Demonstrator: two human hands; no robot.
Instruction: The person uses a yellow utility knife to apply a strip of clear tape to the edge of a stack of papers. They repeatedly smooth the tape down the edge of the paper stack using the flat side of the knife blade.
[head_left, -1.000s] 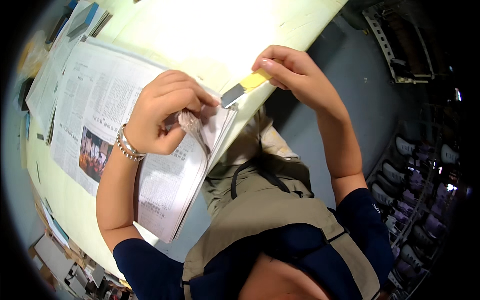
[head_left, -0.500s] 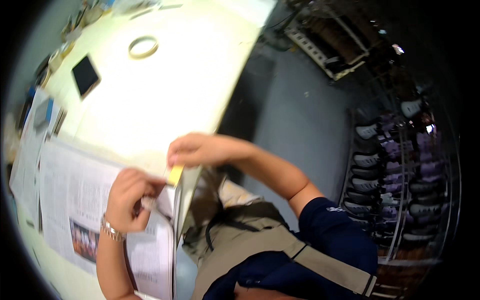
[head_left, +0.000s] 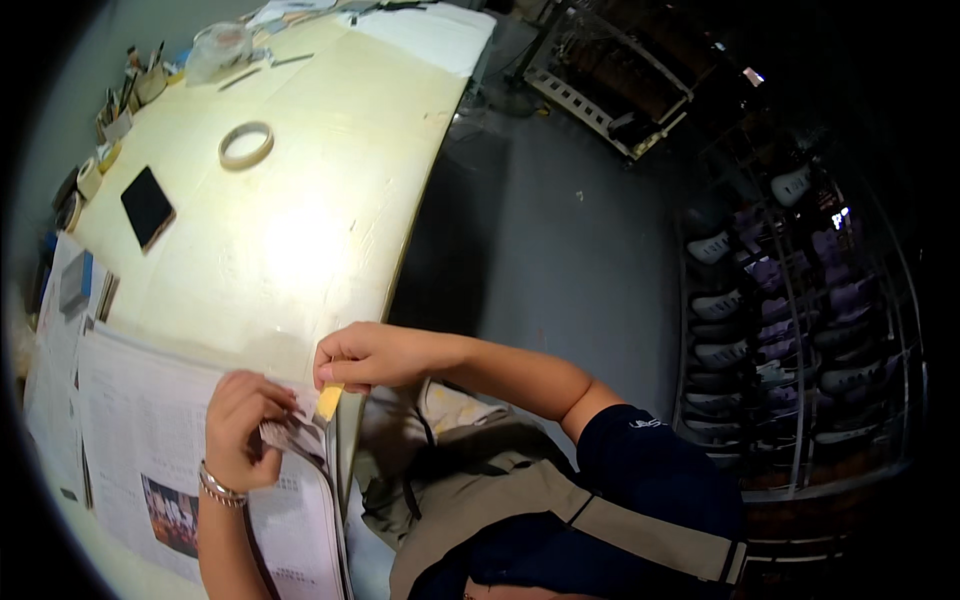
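**Hands on the newspaper at the desk edge**

The left hand (head_left: 240, 415) pinches a crumpled corner of the newspaper (head_left: 150, 450), which lies at the near edge of the desk (head_left: 330, 200). The right hand (head_left: 365, 355) has its grip closed on a small yellow piece (head_left: 329, 401), just beside that corner.

Bare tabletop (head_left: 330, 200) beyond hands; only tape roll (head_left: 246, 145), phone (head_left: 148, 206) in way
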